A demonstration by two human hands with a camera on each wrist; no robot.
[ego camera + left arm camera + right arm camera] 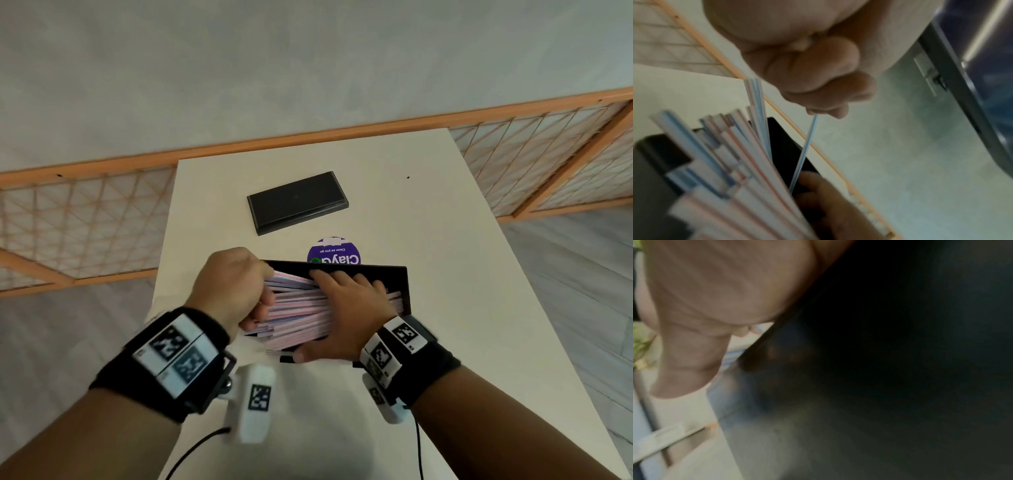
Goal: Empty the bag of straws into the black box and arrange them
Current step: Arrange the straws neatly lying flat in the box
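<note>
— What's in the black box (404, 284) there?

— The straws (301, 308), a thick bundle of thin striped tubes, pink and pale blue on white, lying lengthwise inside it. The box is a long rigid rectangle with matte walls, and it sits tilted up between the two hands on the white surface (445, 240).

— And the hands?

— The right hand (346, 308) lies flat across the top of the bundle, fingers (322, 277) straight and spread, tips reaching the box's far wall, thumb down along the near edge. The left hand (233, 284) is at the left end of the straws, fingers (260, 310) curled in against their tips. In the left wrist view the straw ends fan out unevenly and one blue-striped straw runs up to the little finger; whether it is pinched I cannot tell, it's blurred.

— Anything beyond their fingers?

— Just past the box's far wall, a round purple sticker (334, 251) with white lettering, flat on the surface. Further off, the box's lid (297, 202), a flat black rectangle with a stepped rim. One loose straw (279, 351) lies below the right thumb.
</note>
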